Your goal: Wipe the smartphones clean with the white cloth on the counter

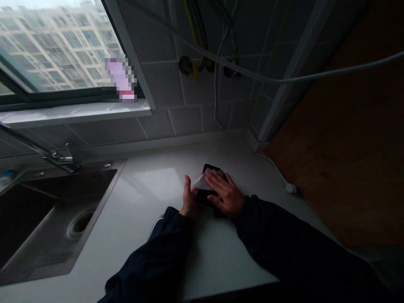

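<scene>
A flat black thing that looks like a smartphone [204, 198] is over the white countertop, with a white tissue [202, 182] lying across its upper face. My left hand [189, 203] holds it by the left side; the thumb points up and the other fingers are mostly hidden. My right hand [225, 194] lies over the tissue, fingers extended together, pressing it against the black face. Below my right hand a small dark patch shows, too dim to make out.
On the left is a steel sink [94, 235] with a chrome faucet [61, 160]. A pixelated pink thing [121, 78] stands by the window. A white cable [233, 143] runs down the tiled wall to a white plug [291, 188] on the countertop [151, 176]. A brown wooden panel [353, 160] borders the right.
</scene>
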`<move>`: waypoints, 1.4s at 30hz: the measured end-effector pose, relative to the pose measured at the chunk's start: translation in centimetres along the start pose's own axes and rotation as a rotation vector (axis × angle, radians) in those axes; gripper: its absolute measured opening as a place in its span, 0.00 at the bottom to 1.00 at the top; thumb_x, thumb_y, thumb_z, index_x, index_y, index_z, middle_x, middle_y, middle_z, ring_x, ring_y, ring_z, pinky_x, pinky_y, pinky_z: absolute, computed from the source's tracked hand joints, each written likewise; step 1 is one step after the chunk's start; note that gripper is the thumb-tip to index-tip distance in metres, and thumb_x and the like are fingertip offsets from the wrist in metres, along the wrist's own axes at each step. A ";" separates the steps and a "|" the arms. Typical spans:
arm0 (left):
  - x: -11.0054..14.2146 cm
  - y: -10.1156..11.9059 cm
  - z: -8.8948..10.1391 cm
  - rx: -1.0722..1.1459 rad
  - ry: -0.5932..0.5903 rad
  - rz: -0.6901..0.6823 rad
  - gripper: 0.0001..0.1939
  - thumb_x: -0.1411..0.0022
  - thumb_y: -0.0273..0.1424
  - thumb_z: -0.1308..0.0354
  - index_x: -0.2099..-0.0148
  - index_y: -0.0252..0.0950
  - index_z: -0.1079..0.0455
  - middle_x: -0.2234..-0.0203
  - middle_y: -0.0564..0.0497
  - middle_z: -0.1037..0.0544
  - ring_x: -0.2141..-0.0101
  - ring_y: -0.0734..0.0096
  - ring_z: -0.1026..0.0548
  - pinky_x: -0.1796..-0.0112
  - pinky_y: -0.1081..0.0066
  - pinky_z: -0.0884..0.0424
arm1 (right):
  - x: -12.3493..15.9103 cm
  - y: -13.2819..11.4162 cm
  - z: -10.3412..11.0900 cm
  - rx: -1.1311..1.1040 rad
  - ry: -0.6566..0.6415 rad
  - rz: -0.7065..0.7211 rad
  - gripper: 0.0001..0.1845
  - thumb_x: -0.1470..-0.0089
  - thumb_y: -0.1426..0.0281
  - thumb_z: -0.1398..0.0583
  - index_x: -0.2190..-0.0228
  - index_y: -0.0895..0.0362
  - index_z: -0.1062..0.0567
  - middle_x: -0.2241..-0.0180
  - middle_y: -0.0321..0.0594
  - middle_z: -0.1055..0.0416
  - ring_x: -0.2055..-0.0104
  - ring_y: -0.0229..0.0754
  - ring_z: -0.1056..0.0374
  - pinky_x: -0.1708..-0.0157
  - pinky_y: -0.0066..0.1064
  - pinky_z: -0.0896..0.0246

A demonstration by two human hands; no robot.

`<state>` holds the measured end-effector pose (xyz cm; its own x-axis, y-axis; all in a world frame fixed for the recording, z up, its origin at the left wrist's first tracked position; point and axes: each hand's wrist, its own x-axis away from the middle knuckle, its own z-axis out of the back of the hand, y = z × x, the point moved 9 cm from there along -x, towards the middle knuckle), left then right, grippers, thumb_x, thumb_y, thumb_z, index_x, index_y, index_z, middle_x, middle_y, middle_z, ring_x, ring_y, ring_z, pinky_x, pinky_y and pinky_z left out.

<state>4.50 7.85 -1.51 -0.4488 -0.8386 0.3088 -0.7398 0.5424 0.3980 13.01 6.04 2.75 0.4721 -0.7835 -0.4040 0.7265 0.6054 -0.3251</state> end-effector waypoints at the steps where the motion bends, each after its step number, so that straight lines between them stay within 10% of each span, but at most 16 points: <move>1: 0.0 0.1 0.1 0.000 0.018 -0.011 0.40 0.30 0.58 0.59 0.33 0.31 0.35 0.47 0.36 0.21 0.44 0.45 0.24 0.40 0.51 0.36 | 0.0 -0.1 0.1 -0.019 0.006 0.004 0.35 0.29 0.51 0.53 0.30 0.55 0.46 0.29 0.49 0.46 0.26 0.55 0.54 0.32 0.66 0.59; 9: -0.2 0.3 -0.3 -0.015 -0.016 -0.046 0.41 0.34 0.60 0.53 0.38 0.30 0.30 0.52 0.35 0.19 0.48 0.47 0.21 0.43 0.54 0.31 | 0.9 -4.3 -0.5 -0.191 -0.163 0.289 0.40 0.34 0.48 0.47 0.32 0.60 0.41 0.30 0.53 0.45 0.25 0.55 0.57 0.29 0.62 0.71; 18: 0.0 -1.0 -0.4 -0.114 -0.077 0.049 0.35 0.30 0.53 0.51 0.32 0.34 0.34 0.46 0.38 0.21 0.45 0.46 0.24 0.43 0.54 0.31 | -0.4 1.3 0.9 -0.056 0.034 -0.057 0.34 0.29 0.54 0.53 0.30 0.56 0.44 0.28 0.51 0.49 0.25 0.56 0.58 0.31 0.67 0.65; 26: 0.0 0.1 1.2 0.005 0.165 -0.040 0.30 0.29 0.50 0.51 0.45 0.29 0.25 0.58 0.38 0.17 0.48 0.49 0.21 0.42 0.54 0.31 | 0.3 -2.1 -0.9 -0.210 -0.038 0.205 0.39 0.34 0.47 0.48 0.33 0.59 0.38 0.32 0.52 0.40 0.27 0.52 0.49 0.29 0.56 0.60; 33: 0.3 -0.8 -0.4 -0.080 -0.007 0.065 0.34 0.28 0.52 0.56 0.35 0.34 0.32 0.49 0.38 0.20 0.47 0.46 0.22 0.45 0.52 0.29 | -0.3 0.8 0.6 -0.100 0.035 -0.028 0.34 0.29 0.53 0.53 0.32 0.60 0.39 0.30 0.53 0.45 0.26 0.56 0.54 0.31 0.64 0.59; 42: -0.3 0.3 1.3 -0.017 0.123 -0.064 0.30 0.31 0.52 0.48 0.43 0.32 0.27 0.55 0.38 0.18 0.48 0.48 0.21 0.42 0.53 0.32 | 0.3 -2.3 -0.7 -0.170 -0.043 0.187 0.34 0.31 0.49 0.50 0.33 0.54 0.37 0.32 0.48 0.39 0.27 0.52 0.50 0.29 0.61 0.66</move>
<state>3.80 8.21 -2.61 -0.3355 -0.8596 0.3853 -0.7556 0.4899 0.4348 11.18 4.51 2.76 0.6140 -0.6587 -0.4349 0.5320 0.7523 -0.3885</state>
